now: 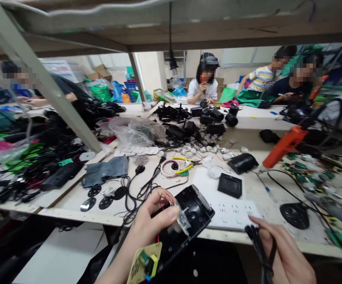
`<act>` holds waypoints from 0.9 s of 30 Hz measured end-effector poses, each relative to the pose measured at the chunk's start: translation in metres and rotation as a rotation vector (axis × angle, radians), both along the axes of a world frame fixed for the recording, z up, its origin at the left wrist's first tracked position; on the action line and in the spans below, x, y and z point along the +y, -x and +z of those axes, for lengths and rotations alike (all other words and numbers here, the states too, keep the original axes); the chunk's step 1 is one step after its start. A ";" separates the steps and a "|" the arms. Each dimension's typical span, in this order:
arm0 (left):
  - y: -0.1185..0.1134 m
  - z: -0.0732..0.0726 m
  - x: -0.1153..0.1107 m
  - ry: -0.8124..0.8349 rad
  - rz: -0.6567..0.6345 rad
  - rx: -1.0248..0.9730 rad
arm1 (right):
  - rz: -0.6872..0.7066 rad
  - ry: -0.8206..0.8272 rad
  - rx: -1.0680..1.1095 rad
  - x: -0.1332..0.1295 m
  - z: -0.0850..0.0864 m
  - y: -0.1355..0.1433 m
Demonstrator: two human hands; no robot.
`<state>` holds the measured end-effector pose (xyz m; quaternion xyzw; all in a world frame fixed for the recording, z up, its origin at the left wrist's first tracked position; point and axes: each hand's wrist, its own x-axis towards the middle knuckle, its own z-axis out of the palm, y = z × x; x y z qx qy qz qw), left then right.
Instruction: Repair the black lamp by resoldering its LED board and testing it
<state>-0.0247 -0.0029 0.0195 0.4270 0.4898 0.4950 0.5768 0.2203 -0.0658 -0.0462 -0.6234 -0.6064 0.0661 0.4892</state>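
My left hand (151, 221) is closed around an open black plastic housing (200, 209), thumb on a clear plastic part (183, 223) with thin red wires. A tan circuit board (150, 260) with green and yellow components hangs below the hand. My right hand (277, 244) grips a bundled black power cord (261, 252). Its index finger stretches to the edge of a white power strip (233, 215) near a small red light; I cannot tell whether it touches. A small black plastic frame (230, 185) sits just behind the strip.
Yellow-handled pliers (183, 165), black discs (106, 203) and a grey cloth (106, 171) lie on the bench (67, 201). An orange power tool (286, 146) hangs at the right. A shelf (188, 35) crosses overhead. Several people work beyond the bench.
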 end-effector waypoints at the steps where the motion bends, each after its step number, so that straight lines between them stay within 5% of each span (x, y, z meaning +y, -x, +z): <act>1: -0.005 -0.009 -0.003 0.007 -0.055 0.041 | -0.030 -0.045 0.041 0.004 0.010 0.001; 6: -0.050 -0.068 -0.020 0.167 -0.380 0.129 | 0.023 -0.223 0.053 0.020 0.047 -0.009; 10: -0.091 -0.102 -0.027 0.169 -0.608 0.181 | 0.153 -0.104 0.088 0.031 0.046 -0.025; 16: -0.121 -0.113 -0.024 0.163 -0.965 0.097 | 0.161 0.084 0.101 0.030 0.029 -0.050; 21: -0.127 -0.122 -0.026 0.363 -0.937 -0.115 | 0.113 0.176 0.188 0.013 0.014 -0.062; 27: -0.127 -0.128 -0.032 0.666 -0.913 -0.348 | -0.076 0.206 0.579 -0.022 -0.045 -0.067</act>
